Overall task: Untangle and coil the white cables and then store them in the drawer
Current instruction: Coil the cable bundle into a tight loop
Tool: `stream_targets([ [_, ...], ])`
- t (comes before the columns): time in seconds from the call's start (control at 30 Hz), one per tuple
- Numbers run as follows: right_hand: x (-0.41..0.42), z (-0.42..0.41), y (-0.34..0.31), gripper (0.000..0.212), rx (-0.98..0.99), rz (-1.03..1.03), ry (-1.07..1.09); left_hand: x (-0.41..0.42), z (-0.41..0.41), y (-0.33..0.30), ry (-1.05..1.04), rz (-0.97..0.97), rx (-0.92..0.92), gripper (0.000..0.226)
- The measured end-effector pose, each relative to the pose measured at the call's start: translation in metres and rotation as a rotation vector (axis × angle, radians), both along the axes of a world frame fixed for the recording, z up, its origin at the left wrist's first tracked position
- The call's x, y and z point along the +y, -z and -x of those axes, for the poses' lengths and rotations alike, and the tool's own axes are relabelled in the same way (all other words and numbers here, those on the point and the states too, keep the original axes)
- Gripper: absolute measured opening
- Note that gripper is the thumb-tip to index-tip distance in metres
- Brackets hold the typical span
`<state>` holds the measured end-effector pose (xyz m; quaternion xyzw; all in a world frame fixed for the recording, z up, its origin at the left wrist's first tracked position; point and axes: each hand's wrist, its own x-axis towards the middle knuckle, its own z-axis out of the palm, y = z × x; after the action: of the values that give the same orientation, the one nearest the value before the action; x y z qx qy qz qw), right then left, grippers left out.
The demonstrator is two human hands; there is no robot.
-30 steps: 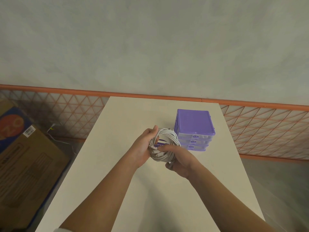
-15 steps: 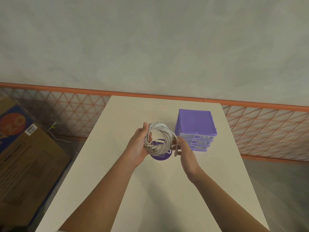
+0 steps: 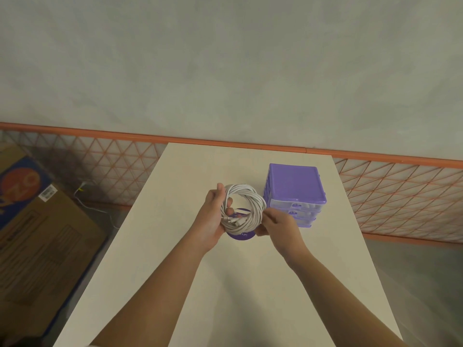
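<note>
Coiling basically done. Left hand (image 3: 213,219) grips white cable coil (image 3: 244,211) above table (image 3: 175,246), fingers curled round loops. Right hand (image 3: 278,225) pinches coil's right edge, I think. Purple drawer unit (image 3: 295,186) just beside, drawers look closed. Next: free one hand, pull drawer open.

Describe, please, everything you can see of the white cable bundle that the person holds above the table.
The white cable bundle is wound into a round, many-looped coil with an open middle. It looks like smooth, flexible plastic cord. Loose ends with small plugs lie across its lower left part. It is held above the table, tilted toward the camera, left of the purple drawer unit. The left hand grips its left side; the right hand pinches its right edge.
</note>
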<state>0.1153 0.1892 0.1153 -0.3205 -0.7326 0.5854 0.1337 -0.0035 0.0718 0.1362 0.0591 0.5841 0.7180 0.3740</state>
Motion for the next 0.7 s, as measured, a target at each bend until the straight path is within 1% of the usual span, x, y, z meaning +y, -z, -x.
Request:
stream_targets([
  [0.1, 0.001, 0.002, -0.004, 0.028, 0.07, 0.259, -0.027, 0.002, -0.004, 0.003, 0.0, 0.106, 0.104, 0.042],
  [0.17, 0.002, 0.0, -0.006, 0.023, 0.129, 0.459, -0.059, 0.001, -0.004, 0.007, -0.006, 0.17, 0.191, 0.04],
  [0.2, 0.002, -0.002, -0.008, 0.025, 0.141, 0.536, -0.085, 0.0, -0.004, 0.008, -0.015, 0.179, 0.211, 0.039],
  [0.27, 0.003, -0.004, -0.011, 0.028, 0.102, 0.61, -0.16, 0.0, -0.003, 0.009, -0.032, 0.169, 0.218, 0.037],
  [0.37, 0.001, -0.002, -0.013, 0.027, -0.013, 0.581, -0.192, 0.002, -0.005, 0.009, -0.027, 0.168, 0.237, 0.036],
  [0.5, -0.004, 0.005, -0.006, 0.029, -0.082, 0.47, -0.071, 0.002, -0.009, 0.01, 0.026, 0.204, 0.244, 0.042],
  [0.6, -0.007, 0.008, 0.0, 0.026, -0.074, 0.403, 0.076, -0.005, -0.006, 0.003, 0.201, 0.223, 0.23, 0.048],
  [0.7, -0.005, 0.006, 0.003, 0.023, -0.044, 0.325, 0.155, -0.011, -0.003, 0.001, 0.388, 0.255, 0.246, 0.073],
])
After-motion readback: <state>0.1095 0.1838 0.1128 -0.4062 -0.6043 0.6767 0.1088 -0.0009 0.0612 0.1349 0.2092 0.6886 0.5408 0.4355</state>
